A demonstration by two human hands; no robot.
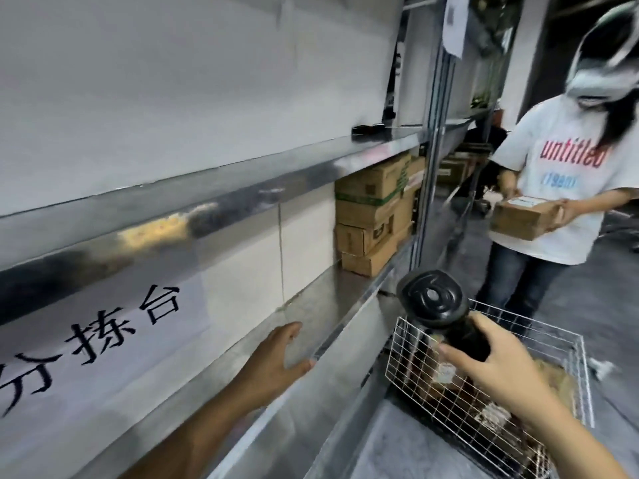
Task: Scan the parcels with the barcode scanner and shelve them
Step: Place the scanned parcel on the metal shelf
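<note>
My right hand (498,369) grips the handle of a black barcode scanner (434,299), whose round head points up and to the left, above a wire basket (567,337). The basket holds several parcels (491,414) seen through its mesh. My left hand (276,357) rests with straight fingers at the front edge of a steel shelf (332,305) and holds nothing. Stacked cardboard boxes (375,216) sit further along that shelf, against the wall.
A second steel shelf (242,188) runs above, with a small dark object (126,128) on it. A person in a white T-shirt (567,181) stands at the right holding a cardboard parcel (522,217). A shelf upright (432,160) stands between us. A white banner with black characters (103,340) hangs at the left.
</note>
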